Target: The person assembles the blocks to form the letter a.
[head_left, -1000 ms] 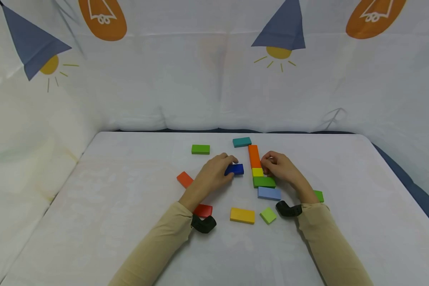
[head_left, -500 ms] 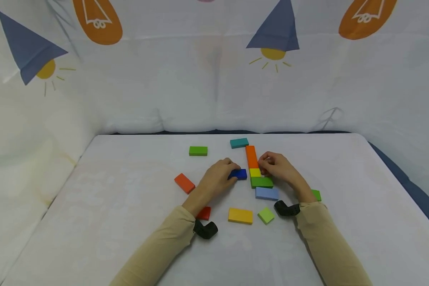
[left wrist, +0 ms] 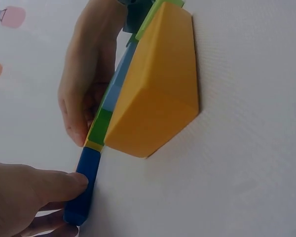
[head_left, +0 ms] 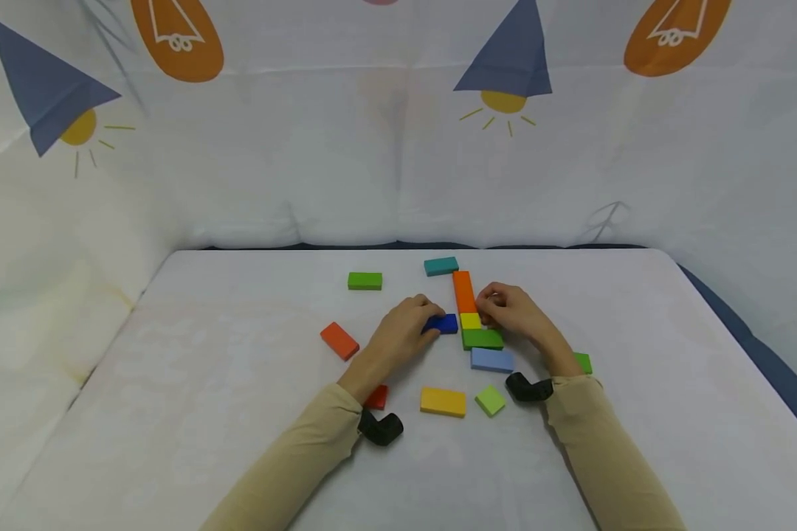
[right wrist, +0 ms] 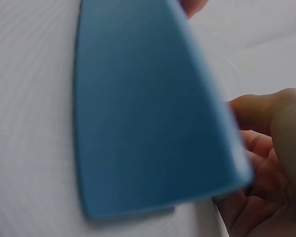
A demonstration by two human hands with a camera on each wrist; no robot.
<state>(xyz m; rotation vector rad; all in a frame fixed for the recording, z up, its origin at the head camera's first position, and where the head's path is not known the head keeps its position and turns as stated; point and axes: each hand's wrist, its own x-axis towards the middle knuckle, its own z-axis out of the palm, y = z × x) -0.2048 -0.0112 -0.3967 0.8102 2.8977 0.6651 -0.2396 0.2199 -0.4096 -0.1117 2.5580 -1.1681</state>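
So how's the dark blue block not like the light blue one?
The left hand grips the dark blue block, but no hand grips the light blue block. The dark blue block lies farther back and looks darker than the light blue block. Both are oblong and blue.

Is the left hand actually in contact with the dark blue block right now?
Touching. The left wrist view shows it: the left hand has its thumb laid against the dark blue block, with no gap between them.
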